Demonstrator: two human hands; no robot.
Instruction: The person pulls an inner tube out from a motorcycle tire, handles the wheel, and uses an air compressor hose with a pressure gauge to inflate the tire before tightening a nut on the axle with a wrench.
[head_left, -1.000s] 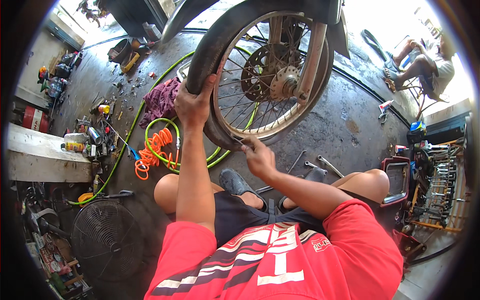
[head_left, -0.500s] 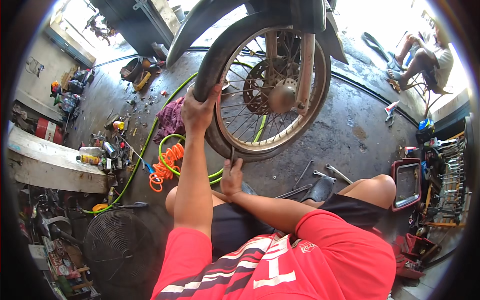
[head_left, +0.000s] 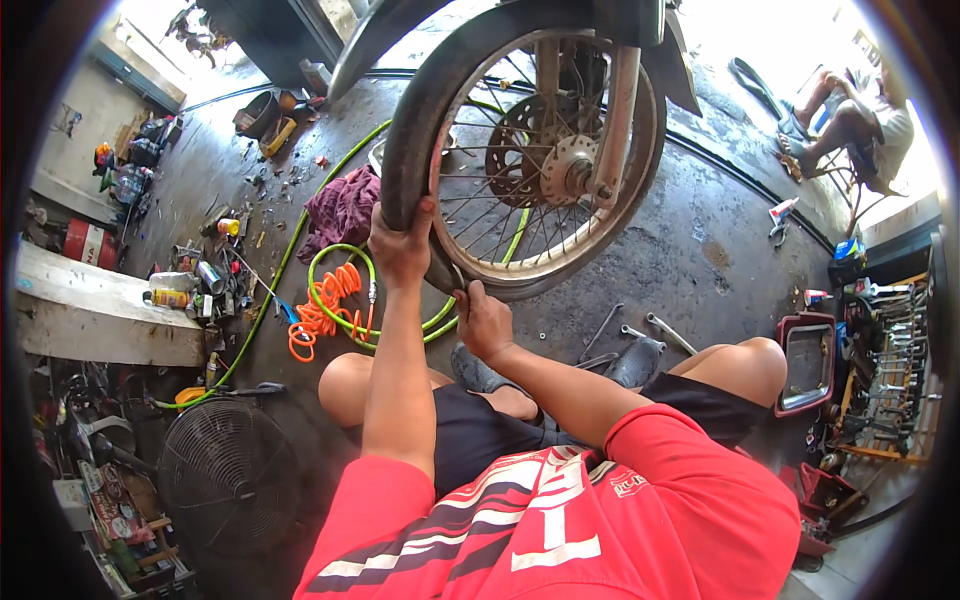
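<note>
A motorcycle's raised front wheel has a black tire (head_left: 414,124), a spoked rim (head_left: 505,272), a brake disc and a silver hub (head_left: 569,168) between the fork legs (head_left: 617,125). My left hand (head_left: 400,245) is wrapped round the tire's lower left side, thumb near the rim. My right hand (head_left: 482,318) is closed on a thin metal lever (head_left: 458,282) at the tire's lower edge by the rim, just below and right of my left hand; most of the lever is hidden. Several wrenches (head_left: 668,333) lie on the floor in front of my feet.
A green hose (head_left: 258,328), orange coiled hose (head_left: 325,310) and purple rag (head_left: 342,210) lie left. A fan (head_left: 225,470), cans (head_left: 169,298) and clutter line the left. At right are a tray (head_left: 806,365), tool rack (head_left: 880,370) and a seated person (head_left: 865,130).
My left hand has slid lower down the tire. My right hand dropped below the rim, then rose back up along it, slightly leftward, closer to my left hand.
</note>
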